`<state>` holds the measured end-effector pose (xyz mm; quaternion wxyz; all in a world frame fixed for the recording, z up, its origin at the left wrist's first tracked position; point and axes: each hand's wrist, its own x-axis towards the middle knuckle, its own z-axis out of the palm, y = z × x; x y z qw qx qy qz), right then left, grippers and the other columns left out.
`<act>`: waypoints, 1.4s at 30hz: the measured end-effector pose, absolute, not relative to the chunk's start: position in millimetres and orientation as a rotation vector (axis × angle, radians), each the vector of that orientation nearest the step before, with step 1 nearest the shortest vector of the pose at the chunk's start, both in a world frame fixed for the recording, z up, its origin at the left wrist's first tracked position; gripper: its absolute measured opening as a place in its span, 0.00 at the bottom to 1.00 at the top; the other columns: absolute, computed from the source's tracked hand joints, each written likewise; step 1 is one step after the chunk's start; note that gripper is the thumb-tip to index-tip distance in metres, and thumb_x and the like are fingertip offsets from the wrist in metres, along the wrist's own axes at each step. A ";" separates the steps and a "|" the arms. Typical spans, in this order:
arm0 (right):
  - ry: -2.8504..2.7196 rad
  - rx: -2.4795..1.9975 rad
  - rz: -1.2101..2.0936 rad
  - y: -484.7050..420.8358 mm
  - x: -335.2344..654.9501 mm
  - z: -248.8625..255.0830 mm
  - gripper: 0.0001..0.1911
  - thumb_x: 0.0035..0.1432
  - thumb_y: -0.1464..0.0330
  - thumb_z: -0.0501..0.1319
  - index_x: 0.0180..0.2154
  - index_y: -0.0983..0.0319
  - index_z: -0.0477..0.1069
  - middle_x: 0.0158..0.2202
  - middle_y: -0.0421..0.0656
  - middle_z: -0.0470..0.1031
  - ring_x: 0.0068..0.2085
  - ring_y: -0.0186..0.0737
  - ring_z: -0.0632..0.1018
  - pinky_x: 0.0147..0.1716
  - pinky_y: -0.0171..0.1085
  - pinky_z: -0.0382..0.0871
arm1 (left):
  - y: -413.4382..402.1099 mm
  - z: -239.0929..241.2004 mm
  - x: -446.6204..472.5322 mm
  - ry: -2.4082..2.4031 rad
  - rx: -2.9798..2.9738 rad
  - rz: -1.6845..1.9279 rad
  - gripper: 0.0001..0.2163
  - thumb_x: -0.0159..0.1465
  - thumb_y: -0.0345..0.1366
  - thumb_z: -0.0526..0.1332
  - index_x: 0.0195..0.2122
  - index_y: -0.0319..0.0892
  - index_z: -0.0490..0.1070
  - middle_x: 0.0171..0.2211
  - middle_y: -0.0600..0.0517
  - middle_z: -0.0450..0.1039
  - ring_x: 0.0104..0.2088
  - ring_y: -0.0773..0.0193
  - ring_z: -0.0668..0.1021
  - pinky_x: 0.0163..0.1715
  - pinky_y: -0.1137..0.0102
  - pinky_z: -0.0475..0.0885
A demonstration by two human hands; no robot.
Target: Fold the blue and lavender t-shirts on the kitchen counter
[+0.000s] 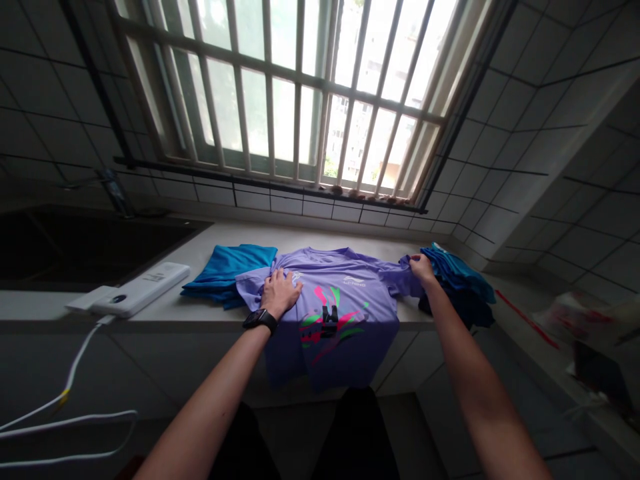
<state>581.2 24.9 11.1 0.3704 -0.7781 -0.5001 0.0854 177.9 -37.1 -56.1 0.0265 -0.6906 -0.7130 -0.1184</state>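
Two hands on lilac T-shirt: left hand open, pressed flat on chest; right hand pinching sleeve, beside folded blue stack.

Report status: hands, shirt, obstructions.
Left hand flat on the lavender T-shirt; right hand pinching its sleeve end. Shirt spread on the counter, lower part hanging over the edge. Blue garment piles beside both sleeves: left pile, right pile.

T-shirt on the counter between two folded stacks, power bank far left, barred window behind.
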 end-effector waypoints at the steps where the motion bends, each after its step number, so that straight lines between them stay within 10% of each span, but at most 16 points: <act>1: -1.288 -1.959 0.261 24.9 575.7 14.8 0.19 0.61 0.69 0.58 0.53 0.67 0.74 0.47 0.55 0.81 0.45 0.47 0.82 0.44 0.38 0.76 | -37.2 -56.4 177.8 -2.193 -2.131 -0.371 0.28 0.72 0.45 0.47 0.66 0.35 0.67 0.69 0.34 0.63 0.68 0.46 0.66 0.63 0.55 0.63; 13: -1.838 -1.921 0.808 -5.4 528.7 22.9 0.12 0.66 0.65 0.60 0.46 0.65 0.75 0.41 0.50 0.81 0.37 0.41 0.82 0.34 0.34 0.77 | -37.7 -58.8 177.2 -2.171 -2.125 -0.405 0.27 0.71 0.45 0.48 0.65 0.37 0.69 0.68 0.34 0.65 0.67 0.44 0.67 0.62 0.53 0.63; 26: -1.905 -2.277 -0.195 -14.6 530.8 -5.5 0.17 0.59 0.73 0.60 0.46 0.65 0.83 0.52 0.56 0.81 0.51 0.50 0.82 0.49 0.38 0.74 | -38.0 -56.7 178.1 -2.194 -2.130 -0.391 0.27 0.71 0.44 0.48 0.66 0.35 0.68 0.69 0.34 0.63 0.68 0.45 0.66 0.63 0.54 0.62; 35: -2.242 -1.942 0.069 -10.4 522.7 -13.1 0.20 0.62 0.71 0.61 0.55 0.64 0.78 0.55 0.51 0.79 0.54 0.45 0.79 0.54 0.33 0.69 | -37.3 -57.5 178.0 -2.186 -2.120 -0.372 0.27 0.72 0.45 0.48 0.66 0.35 0.68 0.68 0.34 0.64 0.68 0.45 0.66 0.63 0.55 0.63; 42: -1.820 -1.815 0.165 -3.4 521.4 -22.0 0.10 0.61 0.74 0.61 0.41 0.63 0.80 0.38 0.47 0.85 0.42 0.42 0.84 0.46 0.34 0.73 | -36.9 -58.6 177.8 -2.195 -2.126 -0.353 0.27 0.72 0.44 0.48 0.67 0.35 0.67 0.69 0.34 0.62 0.69 0.45 0.65 0.64 0.55 0.62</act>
